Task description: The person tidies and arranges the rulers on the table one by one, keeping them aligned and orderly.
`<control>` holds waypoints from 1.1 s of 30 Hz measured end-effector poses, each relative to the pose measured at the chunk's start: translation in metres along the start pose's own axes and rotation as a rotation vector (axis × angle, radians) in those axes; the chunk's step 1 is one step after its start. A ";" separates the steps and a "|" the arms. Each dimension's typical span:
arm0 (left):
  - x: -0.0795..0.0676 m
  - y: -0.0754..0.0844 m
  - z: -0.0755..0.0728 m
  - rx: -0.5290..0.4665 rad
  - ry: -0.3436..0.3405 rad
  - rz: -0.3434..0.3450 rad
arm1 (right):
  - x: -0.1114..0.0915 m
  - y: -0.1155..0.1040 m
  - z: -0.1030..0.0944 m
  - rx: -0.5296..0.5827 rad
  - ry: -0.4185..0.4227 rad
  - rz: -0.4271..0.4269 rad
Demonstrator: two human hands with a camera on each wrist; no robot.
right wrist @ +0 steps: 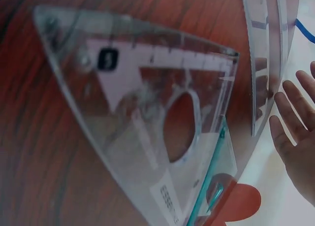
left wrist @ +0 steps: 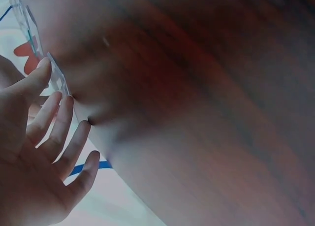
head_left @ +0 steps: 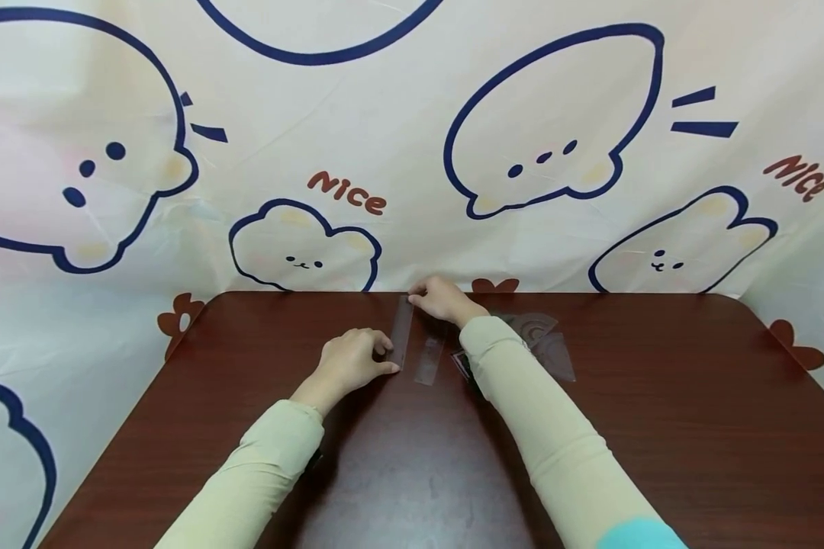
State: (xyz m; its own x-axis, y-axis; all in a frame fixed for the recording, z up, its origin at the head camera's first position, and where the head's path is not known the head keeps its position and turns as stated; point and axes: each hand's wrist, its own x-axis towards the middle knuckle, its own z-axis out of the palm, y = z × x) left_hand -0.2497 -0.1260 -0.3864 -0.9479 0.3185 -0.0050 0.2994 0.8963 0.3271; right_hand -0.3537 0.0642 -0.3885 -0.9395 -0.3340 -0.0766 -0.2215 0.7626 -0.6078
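Observation:
A clear plastic ruler [head_left: 401, 329] lies lengthwise near the table's far edge. My left hand [head_left: 350, 360] holds its near end between thumb and fingers; in the left wrist view, fingertips meet the clear plastic edge [left wrist: 58, 76]. At the far end, my right hand [head_left: 441, 299] pinches the ruler with thumb and forefinger. A second clear strip [head_left: 429, 361] lies just right of it. Under and beyond my right forearm are a clear set square [right wrist: 133, 108] and a clear protractor [head_left: 534, 326], partly overlapping another clear triangular piece [head_left: 556, 357].
The dark brown wooden table [head_left: 659, 427] ends against a pale cloth backdrop [head_left: 412, 137] printed with cartoon outlines. A dark-edged item [head_left: 461, 364] shows partly beside my right sleeve. A teal strip [right wrist: 209, 169] is seen near the set square.

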 end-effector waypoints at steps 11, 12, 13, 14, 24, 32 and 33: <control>0.007 0.005 0.001 0.024 0.004 -0.029 | 0.005 0.004 -0.001 -0.074 -0.023 0.003; 0.007 0.005 0.001 0.028 0.004 -0.031 | 0.005 0.003 -0.001 -0.083 -0.024 0.001; 0.007 0.005 0.000 0.031 0.002 -0.033 | 0.005 0.003 -0.001 -0.094 -0.026 0.000; 0.007 0.005 0.000 0.034 0.000 -0.037 | 0.006 0.003 -0.002 -0.104 -0.029 -0.001; 0.005 0.002 0.002 0.027 0.004 -0.052 | 0.006 0.002 0.005 -0.206 -0.030 -0.006; 0.004 0.001 0.003 0.023 0.015 -0.034 | 0.004 -0.001 0.006 -0.186 -0.017 0.023; 0.004 0.001 0.003 0.023 0.014 -0.034 | 0.004 -0.002 0.006 -0.182 -0.018 0.029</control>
State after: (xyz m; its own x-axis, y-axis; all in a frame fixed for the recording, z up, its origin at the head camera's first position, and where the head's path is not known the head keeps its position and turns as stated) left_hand -0.2531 -0.1230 -0.3889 -0.9589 0.2837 -0.0026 0.2693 0.9133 0.3056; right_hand -0.3555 0.0581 -0.3926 -0.9417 -0.3189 -0.1071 -0.2394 0.8590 -0.4525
